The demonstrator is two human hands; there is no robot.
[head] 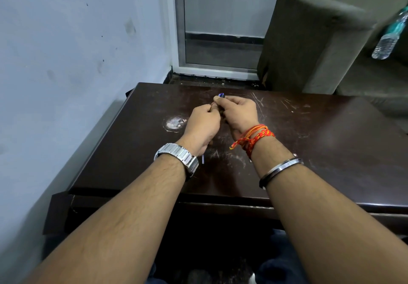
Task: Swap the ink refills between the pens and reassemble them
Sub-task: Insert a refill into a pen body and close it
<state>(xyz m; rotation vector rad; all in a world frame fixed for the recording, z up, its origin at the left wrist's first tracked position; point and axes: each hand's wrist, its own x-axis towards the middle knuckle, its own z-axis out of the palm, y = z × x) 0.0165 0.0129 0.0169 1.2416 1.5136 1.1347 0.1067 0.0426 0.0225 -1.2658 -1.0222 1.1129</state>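
Note:
Both hands meet over the middle of the dark wooden table (331, 142). My right hand (238, 112) grips a pen (221, 95); only its blue end shows past my curled fingers. My left hand (204, 125) is curled against the right one and pinches something at the pen's near end, which my fingers hide. A thin pale refill end (203, 159) pokes out below my left wrist, next to the metal watch. Whether it lies on the table or sits in my left hand, I cannot tell. Any other pen parts are hidden.
A white worn patch (175, 123) marks the table left of my hands. A wall runs along the left side. Behind the table are a glass door and a grey sofa (313, 41) with a plastic water bottle (389, 36) on it.

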